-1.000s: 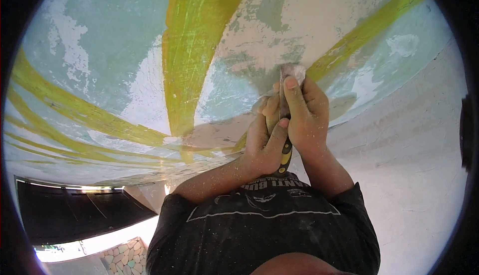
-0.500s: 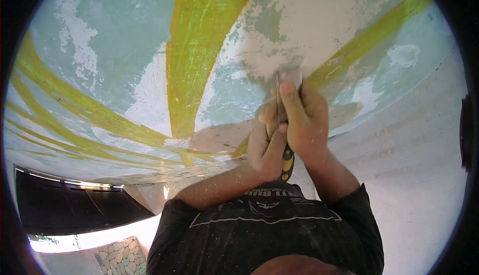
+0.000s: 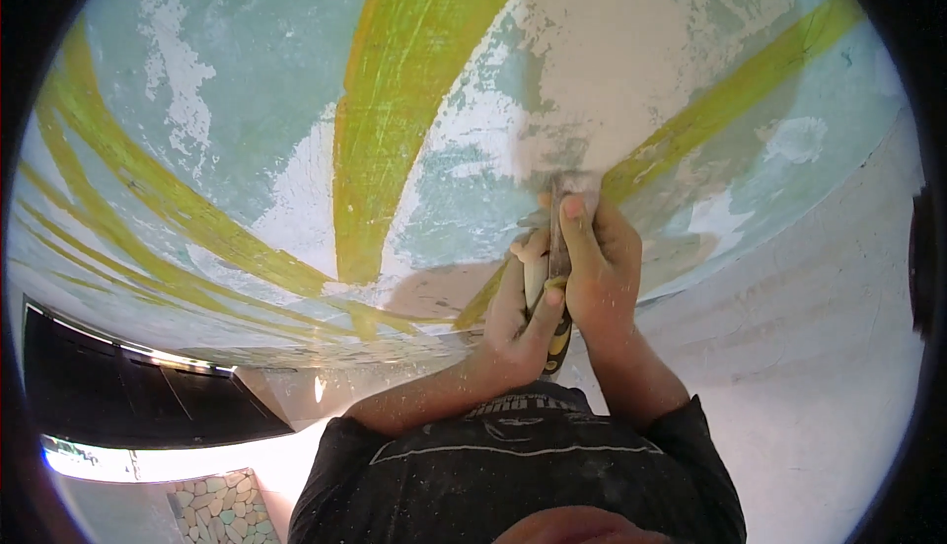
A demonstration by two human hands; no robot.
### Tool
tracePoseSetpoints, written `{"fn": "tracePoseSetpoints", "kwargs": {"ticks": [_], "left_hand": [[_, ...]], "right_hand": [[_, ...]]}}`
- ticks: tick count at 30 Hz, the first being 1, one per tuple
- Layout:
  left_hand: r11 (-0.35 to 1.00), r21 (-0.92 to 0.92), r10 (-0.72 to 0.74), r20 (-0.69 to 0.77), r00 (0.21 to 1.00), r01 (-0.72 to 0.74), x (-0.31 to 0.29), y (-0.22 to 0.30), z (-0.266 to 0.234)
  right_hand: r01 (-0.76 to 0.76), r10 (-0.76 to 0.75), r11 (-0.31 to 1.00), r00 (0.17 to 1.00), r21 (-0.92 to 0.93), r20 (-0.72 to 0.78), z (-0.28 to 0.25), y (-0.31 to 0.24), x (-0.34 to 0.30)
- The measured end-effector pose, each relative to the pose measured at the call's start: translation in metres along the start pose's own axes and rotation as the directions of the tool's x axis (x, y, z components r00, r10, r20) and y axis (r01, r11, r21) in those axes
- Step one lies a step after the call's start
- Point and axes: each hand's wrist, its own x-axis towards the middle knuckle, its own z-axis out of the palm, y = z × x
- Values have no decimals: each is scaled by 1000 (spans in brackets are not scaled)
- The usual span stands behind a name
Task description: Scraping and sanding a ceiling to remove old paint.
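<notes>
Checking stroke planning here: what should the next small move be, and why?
Probably shift the scraper slightly left for a short stroke. Green-blue paint remains left of the blade, while a large pale patch lies above it. The left hand and right hand both grip the tool, which should help control.

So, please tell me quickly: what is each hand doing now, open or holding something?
Left hand: closed, holding the scraper near its handle.
Right hand: closed, holding the same scraper higher, nearer its blade.
</notes>
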Motion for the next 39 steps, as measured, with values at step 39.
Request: {"fn": "tracePoseSetpoints", "kwargs": {"ticks": [39], "left_hand": [[961,-231,-158,-1,988,153,-5,17,-3]], "right_hand": [[110,-118,989,991,102,70,10,5,5]]}}
